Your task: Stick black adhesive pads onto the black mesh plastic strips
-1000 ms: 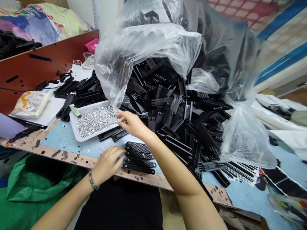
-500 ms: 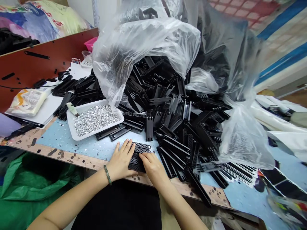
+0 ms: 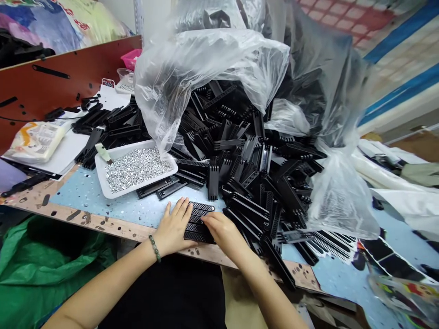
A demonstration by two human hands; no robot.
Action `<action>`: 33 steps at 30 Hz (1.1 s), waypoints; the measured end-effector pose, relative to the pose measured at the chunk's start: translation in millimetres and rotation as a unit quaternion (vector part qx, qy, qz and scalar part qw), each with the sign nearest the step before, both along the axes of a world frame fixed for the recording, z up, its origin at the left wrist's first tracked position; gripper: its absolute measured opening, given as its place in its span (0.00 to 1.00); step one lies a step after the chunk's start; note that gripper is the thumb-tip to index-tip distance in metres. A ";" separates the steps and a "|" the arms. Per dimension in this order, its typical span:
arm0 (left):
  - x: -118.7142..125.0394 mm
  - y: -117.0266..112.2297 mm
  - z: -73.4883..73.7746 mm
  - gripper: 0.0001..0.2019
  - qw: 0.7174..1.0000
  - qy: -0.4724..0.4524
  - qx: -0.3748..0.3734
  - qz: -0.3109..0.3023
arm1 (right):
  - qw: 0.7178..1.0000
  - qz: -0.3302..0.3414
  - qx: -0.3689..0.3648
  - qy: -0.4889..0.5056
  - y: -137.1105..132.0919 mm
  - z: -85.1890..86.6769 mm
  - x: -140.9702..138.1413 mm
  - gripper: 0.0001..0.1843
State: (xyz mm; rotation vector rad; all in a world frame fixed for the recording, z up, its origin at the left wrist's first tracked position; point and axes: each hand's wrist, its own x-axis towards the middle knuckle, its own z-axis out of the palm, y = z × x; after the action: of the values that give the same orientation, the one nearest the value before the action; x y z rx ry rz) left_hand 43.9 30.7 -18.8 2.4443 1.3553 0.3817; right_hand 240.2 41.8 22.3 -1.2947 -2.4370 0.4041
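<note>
Side by side at the table's front edge lie several black strips with a cross-hatched texture point(image 3: 200, 213). My left hand point(image 3: 174, 228) rests flat across their left ends, fingers stretched out, a bead bracelet on its wrist. At their right ends, my right hand point(image 3: 224, 232) has thumb and fingertips pinched together against a strip. Whatever sits in that pinch is too small or hidden to make out. A tiny round silvery piece shows at the right end of the farthest strip. Beyond my left hand, small silvery metal pieces point(image 3: 137, 169) fill a white tray point(image 3: 115, 194).
A large heap of black slotted parts point(image 3: 240, 155) spills from a clear plastic bag point(image 3: 212, 52) behind my hands. More black parts point(image 3: 120, 121) lie at the back left. A small brush point(image 3: 103, 153) leans on the tray. A green bag point(image 3: 51, 274) hangs below the left edge.
My right hand has moved slightly to the right and nearer along the strips' ends, still pinched. My left hand stays flat on them. The view has shifted a little.
</note>
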 end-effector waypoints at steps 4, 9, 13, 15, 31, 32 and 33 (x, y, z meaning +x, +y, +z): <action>0.7 0.5 -0.6 0.51 1.000 0.004 0.001 0.001 | 0.998 -0.009 0.026 -0.063 -18.7 -19.0 -2.0 0.15; 2.8 0.8 0.0 0.52 1.000 0.003 -0.011 0.006 | 0.999 -0.001 -0.031 0.025 0.4 -3.0 -9.9 0.12; 4.0 1.2 -0.8 0.50 1.000 -0.012 -0.014 0.014 | 0.996 0.021 -0.034 0.083 57.9 33.8 -62.4 0.09; 3.5 0.9 -0.8 0.50 1.000 -0.017 -0.013 0.015 | 0.991 0.046 -0.022 0.123 87.1 52.4 -93.0 0.10; 1.1 15.8 5.9 0.53 0.999 -0.020 -0.020 -0.021 | 0.989 0.047 -0.063 -0.122 8.3 -6.1 17.9 0.56; 2.4 16.1 5.0 0.54 0.999 -0.020 -0.022 -0.019 | 0.991 0.050 -0.046 -0.116 9.5 -9.2 17.0 0.54; 3.2 16.3 4.2 0.54 0.999 -0.020 -0.025 -0.017 | 0.992 0.054 -0.032 -0.111 10.7 -12.4 17.1 0.52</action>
State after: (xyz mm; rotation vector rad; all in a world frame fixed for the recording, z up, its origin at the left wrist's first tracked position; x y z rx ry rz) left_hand 47.1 47.0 -14.6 2.4040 1.2892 0.3811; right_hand 257.4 52.5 9.8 -1.2983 -2.7095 0.3866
